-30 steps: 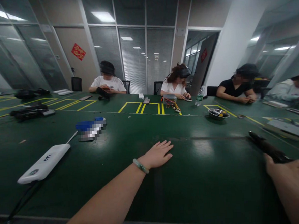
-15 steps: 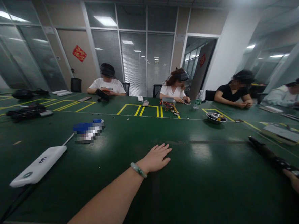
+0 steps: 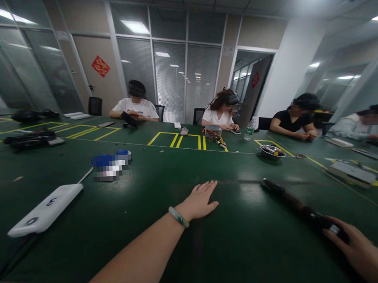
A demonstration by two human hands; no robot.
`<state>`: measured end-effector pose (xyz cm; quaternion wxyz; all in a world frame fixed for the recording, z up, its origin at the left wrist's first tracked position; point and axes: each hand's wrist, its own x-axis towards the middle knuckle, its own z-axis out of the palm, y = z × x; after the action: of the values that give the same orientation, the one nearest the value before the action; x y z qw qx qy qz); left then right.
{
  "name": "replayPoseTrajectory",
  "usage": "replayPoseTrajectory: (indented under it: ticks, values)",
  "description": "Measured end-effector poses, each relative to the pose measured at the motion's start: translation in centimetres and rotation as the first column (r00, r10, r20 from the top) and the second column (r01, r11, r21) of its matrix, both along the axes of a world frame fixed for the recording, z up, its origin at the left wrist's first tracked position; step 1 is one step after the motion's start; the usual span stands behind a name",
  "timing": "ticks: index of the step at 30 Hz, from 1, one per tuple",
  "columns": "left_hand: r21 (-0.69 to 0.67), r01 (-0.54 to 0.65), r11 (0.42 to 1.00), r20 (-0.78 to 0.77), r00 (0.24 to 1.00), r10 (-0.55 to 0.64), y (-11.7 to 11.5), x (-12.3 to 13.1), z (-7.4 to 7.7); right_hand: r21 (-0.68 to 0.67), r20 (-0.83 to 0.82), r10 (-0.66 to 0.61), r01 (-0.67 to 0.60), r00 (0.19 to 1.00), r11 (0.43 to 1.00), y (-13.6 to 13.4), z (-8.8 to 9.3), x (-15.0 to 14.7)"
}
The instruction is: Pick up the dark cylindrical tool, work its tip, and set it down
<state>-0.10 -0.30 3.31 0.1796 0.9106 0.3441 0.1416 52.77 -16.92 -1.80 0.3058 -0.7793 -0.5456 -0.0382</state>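
Note:
My left hand (image 3: 199,200) lies palm down on the green tabletop (image 3: 240,241), fingers stretched out and holding nothing. A pale green bangle (image 3: 178,217) circles that wrist. At the right, my right hand (image 3: 358,244) is closed around one end of a long black stick-like tool (image 3: 295,203), whose exact kind is unclear. Its far end points up and left, toward the left hand, and a light patch shows near the grip. Whether the tool touches the table cannot be made out.
A white power bank (image 3: 47,210) with a cord lies at the left, near a blurred-out phone-like thing (image 3: 112,165). Farther off stand a metal bowl (image 3: 273,151), a water bottle (image 3: 250,129) and a box with coloured wires (image 3: 214,132). Several people sit across the table.
My right hand has moved left with the black tool, bringing it farther over the table. My left hand stays in nearly the same place, its fingers slightly closer together.

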Motion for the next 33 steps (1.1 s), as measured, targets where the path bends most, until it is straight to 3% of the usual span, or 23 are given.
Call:
replayPoseTrajectory:
  ticks: [4, 9, 12, 15, 18, 21, 24, 26, 28, 30, 33]
  values:
    - [0.123, -0.006, 0.992, 0.069, 0.998, -0.002, -0.8, 0.5, 1.1, -0.154, -0.064, 0.253, -0.26, 0.965, 0.953, 3.0, 2.0, -10.9]
    - [0.285, 0.012, 0.958, 0.098, 0.994, -0.041, -1.5, 0.7, 1.9, -0.185, -0.076, 0.475, -0.48, 0.877, 0.857, 9.1, 4.4, -23.8]
    - [0.334, -0.011, 0.943, 0.088, 0.996, -0.019, -1.1, 0.4, 1.5, -0.159, -0.066, 0.567, -0.569, 0.821, 0.807, 13.0, 4.8, -29.6]
    - [0.345, -0.093, 0.934, 0.112, 0.992, 0.057, -0.3, -0.3, 1.2, -0.145, -0.042, 0.61, -0.609, 0.792, 0.78, 16.1, 4.5, -33.3]
    - [0.343, -0.142, 0.928, 0.136, 0.986, 0.101, 0.3, -0.9, 1.1, -0.148, -0.006, 0.64, -0.633, 0.769, 0.76, 17.1, 4.1, -34.7]
    - [0.349, -0.144, 0.926, 0.115, 0.987, 0.11, 0.9, -1.0, 1.0, -0.176, 0.119, 0.65, -0.629, 0.751, 0.758, 15.9, 4.9, -34.3]
    - [0.348, -0.172, 0.922, 0.083, 0.985, 0.152, 1.2, -0.8, 0.8, -0.251, 0.289, 0.529, -0.471, 0.798, 0.846, 13.4, 6.9, -32.7]
    - [0.345, -0.181, 0.921, 0.078, 0.983, 0.164, 1.3, -0.6, 0.8, -0.402, 0.321, 0.449, -0.309, 0.834, 0.862, 12.0, 8.3, -31.6]
    - [0.338, -0.188, 0.922, 0.082, 0.982, 0.171, 1.2, -0.5, 0.9, -0.58, 0.289, 0.441, -0.211, 0.85, 0.787, 11.2, 9.2, -30.7]
    - [0.331, -0.194, 0.924, 0.08, 0.981, 0.177, 1.2, -0.5, 1.0, -0.68, 0.251, 0.469, -0.191, 0.847, 0.708, 11.0, 9.5, -30.3]
    - [0.335, -0.195, 0.922, 0.046, 0.981, 0.191, 1.1, -0.4, 1.2, -0.684, 0.242, 0.481, -0.204, 0.843, 0.701, 11.3, 9.4, -30.5]
